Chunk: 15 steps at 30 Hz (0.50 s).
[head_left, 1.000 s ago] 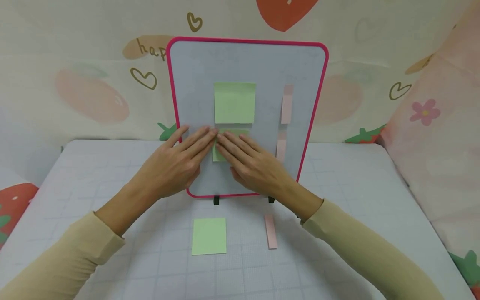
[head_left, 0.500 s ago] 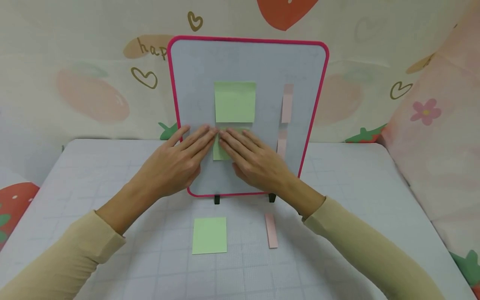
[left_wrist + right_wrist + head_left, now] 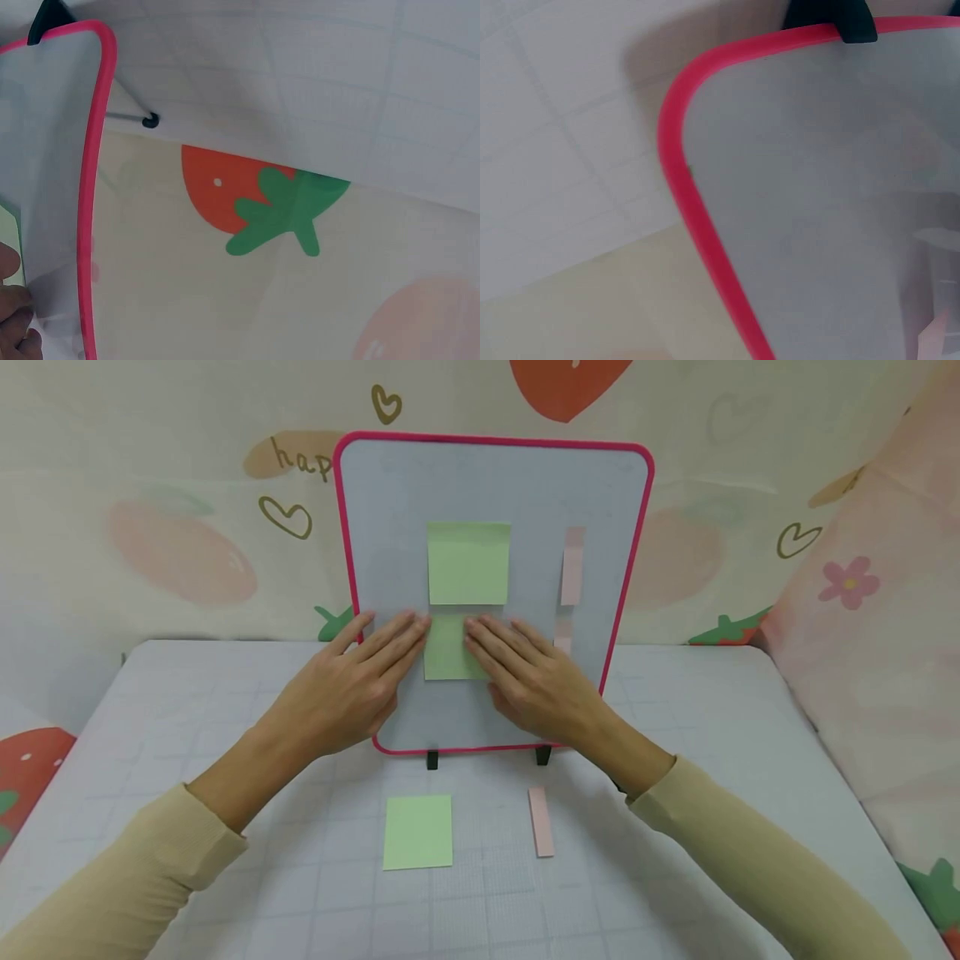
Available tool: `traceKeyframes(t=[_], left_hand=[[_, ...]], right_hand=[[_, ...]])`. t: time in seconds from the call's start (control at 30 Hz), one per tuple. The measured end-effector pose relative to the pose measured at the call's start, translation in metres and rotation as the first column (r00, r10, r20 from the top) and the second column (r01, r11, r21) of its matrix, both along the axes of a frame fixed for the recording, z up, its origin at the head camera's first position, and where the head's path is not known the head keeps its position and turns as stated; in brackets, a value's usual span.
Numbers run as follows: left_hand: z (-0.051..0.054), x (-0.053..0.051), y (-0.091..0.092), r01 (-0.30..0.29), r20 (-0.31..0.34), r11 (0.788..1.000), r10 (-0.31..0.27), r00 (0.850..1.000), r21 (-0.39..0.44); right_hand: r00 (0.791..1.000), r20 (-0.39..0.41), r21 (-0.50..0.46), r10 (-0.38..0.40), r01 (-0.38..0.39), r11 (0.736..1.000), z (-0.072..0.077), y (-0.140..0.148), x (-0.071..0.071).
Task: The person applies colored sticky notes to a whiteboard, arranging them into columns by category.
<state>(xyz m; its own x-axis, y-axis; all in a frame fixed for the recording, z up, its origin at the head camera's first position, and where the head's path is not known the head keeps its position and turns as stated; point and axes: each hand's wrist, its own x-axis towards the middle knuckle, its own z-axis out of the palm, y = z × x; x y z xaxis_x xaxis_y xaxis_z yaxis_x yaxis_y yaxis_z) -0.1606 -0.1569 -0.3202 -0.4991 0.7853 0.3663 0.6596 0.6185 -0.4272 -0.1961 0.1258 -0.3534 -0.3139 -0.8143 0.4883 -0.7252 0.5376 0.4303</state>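
A whiteboard [image 3: 397, 485] with a pink-red frame stands upright on the table. My left hand [image 3: 352, 685] touches the upper left corner of the lower green sticky note [image 3: 448, 647] with straight fingers. The straight fingers of my right hand [image 3: 536, 681] rest on the same note, toward its upper right, covering that side. Just above is another green sticky note [image 3: 468, 564], stuck to the board. In the left wrist view, fingertips [image 3: 13, 304] show beside a green note edge [image 3: 9, 225]. The right wrist view shows the board's corner but not clearly the hand.
Two pink paper strips, an upper one [image 3: 572, 568] and a lower one [image 3: 562, 633], hang on the board's right side. A green sticky note [image 3: 417, 832] and a pink strip [image 3: 541, 822] lie on the table in front. Black stand feet [image 3: 432, 760] hold the board's bottom edge.
My right hand has slid to the right across the lower green sticky note, away from the left fingertips, exposing more of the note. My left hand has stayed in place.
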Motion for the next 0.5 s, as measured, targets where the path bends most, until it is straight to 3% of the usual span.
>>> traceKeyframes(t=[0.27, 0.5], left_hand=[[-0.001, 0.000, -0.001, 0.004, 0.006, 1.000, -0.004, 1.000, 0.010], [-0.002, 0.000, -0.001, 0.004, 0.009, 1.000, -0.004, 1.000, 0.021]], right_hand=[[0.999, -0.036, 0.011, 0.000, 0.000, 1.000, -0.001, 0.011, -0.001], [1.000, -0.022, 0.013, 0.005, -0.005, 1.000, 0.000, 0.015, 0.000]])
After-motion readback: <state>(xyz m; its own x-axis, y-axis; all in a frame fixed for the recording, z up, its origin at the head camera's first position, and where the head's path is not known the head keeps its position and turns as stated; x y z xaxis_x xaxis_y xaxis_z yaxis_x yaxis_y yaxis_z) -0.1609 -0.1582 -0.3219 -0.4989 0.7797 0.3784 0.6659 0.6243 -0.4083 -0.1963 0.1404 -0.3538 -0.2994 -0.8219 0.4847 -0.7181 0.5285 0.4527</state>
